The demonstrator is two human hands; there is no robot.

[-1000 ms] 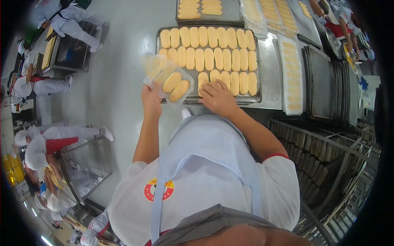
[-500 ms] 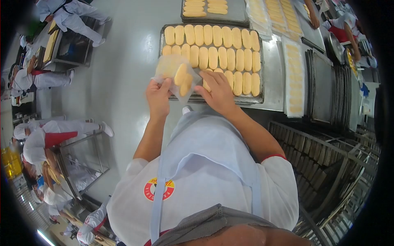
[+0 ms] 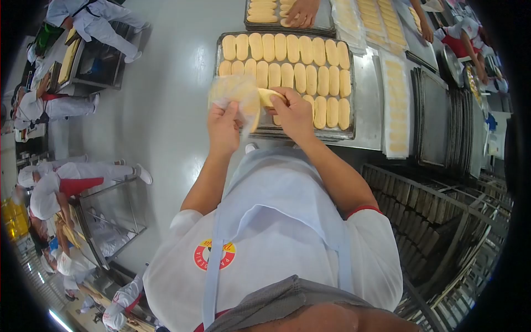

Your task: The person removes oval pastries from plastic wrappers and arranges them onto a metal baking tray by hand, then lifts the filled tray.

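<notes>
A dark baking tray (image 3: 354, 119) lies in front of me with rows of pale yellow oblong pieces (image 3: 280, 47). Over its near left corner, my left hand (image 3: 224, 124) pinches a translucent plastic bag (image 3: 227, 88), which is blurred and has yellow pieces in it. My right hand (image 3: 293, 116) holds one oblong piece (image 3: 266, 97) between thumb and fingers, its left end at the bag's edge. Part of the tray's lowest row is hidden behind my hands.
Beyond the tray, a co-worker's hand (image 3: 301, 12) touches another tray (image 3: 321, 25). Stacked dark trays (image 3: 434, 119) and a metal rack (image 3: 437, 216) stand at right. Several people work at tables on the left. A long packed bag (image 3: 395, 105) lies right of the tray.
My right hand has closed on an oblong piece and brought it to the bag. My left hand has shifted slightly right with the bag. A co-worker's hand has come over the far tray.
</notes>
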